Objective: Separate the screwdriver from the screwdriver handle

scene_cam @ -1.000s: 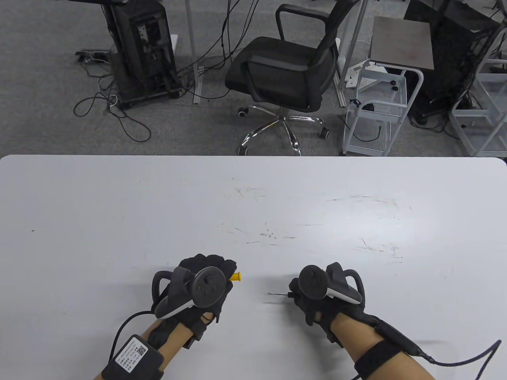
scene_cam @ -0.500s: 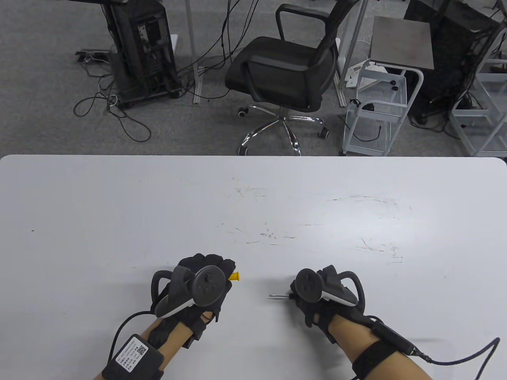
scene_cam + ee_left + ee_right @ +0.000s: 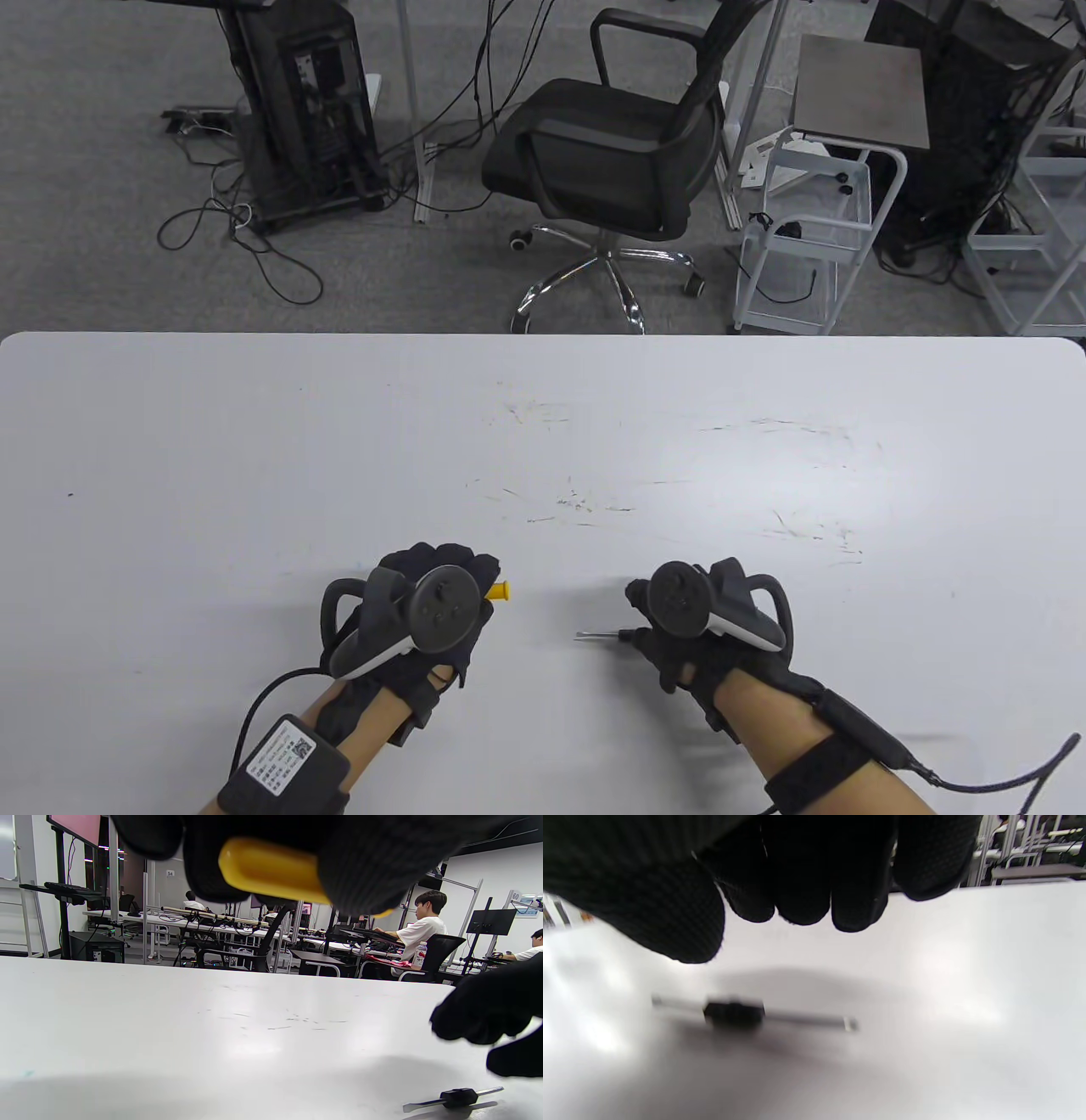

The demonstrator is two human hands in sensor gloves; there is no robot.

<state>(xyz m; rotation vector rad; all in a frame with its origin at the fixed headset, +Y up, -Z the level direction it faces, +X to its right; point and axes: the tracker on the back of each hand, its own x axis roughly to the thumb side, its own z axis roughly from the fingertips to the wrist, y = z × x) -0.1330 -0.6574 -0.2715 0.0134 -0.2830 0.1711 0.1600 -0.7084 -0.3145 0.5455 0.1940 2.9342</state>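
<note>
Handle, yellow plastic: held in my left hand, fingers wrapped around it, one short end poking out past the fingers toward the middle of the counter. From the left wrist view the same handle sits across the top of the frame, clamped between gloved fingers and held above the surface.

Screwdriver shaft, thin metal rod with a small black collar: lying flat on the counter, pulled free of the handle and well apart from it, flat tip pointing toward my left hand. From the left wrist view the shaft rests on the white surface at lower right, collar near mid-length. In the right wrist view it is blurred, but I read it as lying alone on the surface.

Right hand: just beside the collar end of the shaft, above it. Its fingers hang loosely curled with nothing between them, apart from the shaft.

Counter: white, scuffed near the middle.
</note>
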